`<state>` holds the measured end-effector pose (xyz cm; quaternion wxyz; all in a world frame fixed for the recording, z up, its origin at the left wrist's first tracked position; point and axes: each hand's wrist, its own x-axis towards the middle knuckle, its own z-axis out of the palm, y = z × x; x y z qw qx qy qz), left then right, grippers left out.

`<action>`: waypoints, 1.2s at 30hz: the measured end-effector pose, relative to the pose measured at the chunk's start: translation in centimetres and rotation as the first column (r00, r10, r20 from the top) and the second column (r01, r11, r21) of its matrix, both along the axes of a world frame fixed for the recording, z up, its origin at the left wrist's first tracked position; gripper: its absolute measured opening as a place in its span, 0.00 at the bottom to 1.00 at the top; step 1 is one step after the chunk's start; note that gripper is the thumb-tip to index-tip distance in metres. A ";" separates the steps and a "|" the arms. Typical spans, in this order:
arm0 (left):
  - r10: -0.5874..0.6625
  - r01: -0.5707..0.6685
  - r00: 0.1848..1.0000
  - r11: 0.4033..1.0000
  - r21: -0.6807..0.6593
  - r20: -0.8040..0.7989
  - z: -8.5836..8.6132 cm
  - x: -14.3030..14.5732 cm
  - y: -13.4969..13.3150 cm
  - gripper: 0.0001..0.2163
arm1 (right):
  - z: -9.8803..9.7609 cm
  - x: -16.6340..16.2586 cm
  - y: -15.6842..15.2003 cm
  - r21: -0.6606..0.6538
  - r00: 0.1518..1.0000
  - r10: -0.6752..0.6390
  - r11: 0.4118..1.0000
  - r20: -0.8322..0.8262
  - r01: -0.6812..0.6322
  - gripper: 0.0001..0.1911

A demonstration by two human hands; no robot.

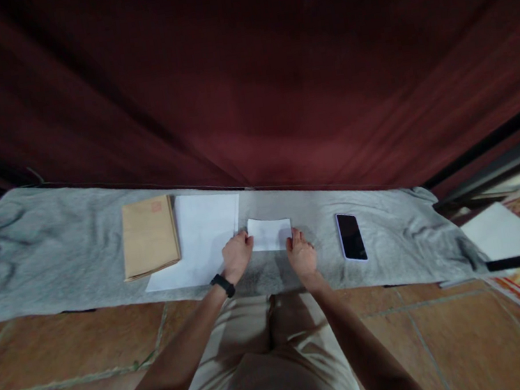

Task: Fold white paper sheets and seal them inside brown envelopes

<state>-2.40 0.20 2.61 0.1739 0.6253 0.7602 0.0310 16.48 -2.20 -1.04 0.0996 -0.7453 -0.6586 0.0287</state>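
Note:
A small white sheet of paper (270, 234), perhaps folded, lies between my hands on a grey cloth. At its left edge my left hand (238, 254), with a dark band on the wrist, has its fingers curled and pressed to the paper. My right hand (302, 253) pinches the opposite edge with thumb and fingers. Larger white sheets (207, 234) lie just left of my left hand. Brown envelopes (150, 236) in a stack partly cover those sheets.
The grey cloth (74, 247) covers a narrow bench or table. A phone (352, 237) with a dark screen lies on it at the right. A dark red curtain (269, 122) hangs along the far edge. Tiled floor (83, 349) shows below, and a white board (502, 230) stands at far right.

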 end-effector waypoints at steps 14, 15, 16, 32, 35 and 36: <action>-0.028 0.028 1.000 1.000 0.001 -0.001 -0.1 -0.1 0.4 0.15 | -1.7 -4.2 1.3 0.228 0.910 0.403 0.899 -0.102 -0.373 0.25; -0.028 0.028 1.000 1.000 0.001 -0.002 -0.1 -0.1 0.4 0.15 | -2.0 -4.5 1.3 0.216 0.917 0.388 0.907 -0.093 -0.362 0.26; -0.027 0.027 1.000 1.000 0.000 -0.002 -0.1 -0.1 0.5 0.15 | -2.3 -4.7 1.3 0.206 0.924 0.372 0.914 -0.085 -0.349 0.26; -0.021 0.026 0.999 0.990 0.139 -0.035 -0.8 0.4 -0.4 0.14 | -4.3 -2.3 -0.2 0.336 0.969 0.243 0.916 -0.033 -0.219 0.29; -0.155 0.161 0.987 0.931 0.329 -0.045 -1.4 1.3 -0.8 0.14 | -4.3 -2.3 -0.2 0.326 0.972 0.232 0.922 -0.041 -0.207 0.29; -0.232 0.230 0.972 0.895 0.382 -0.042 -1.7 1.9 -0.8 0.15 | -4.2 -2.4 -0.1 0.314 0.973 0.228 0.928 -0.045 -0.203 0.29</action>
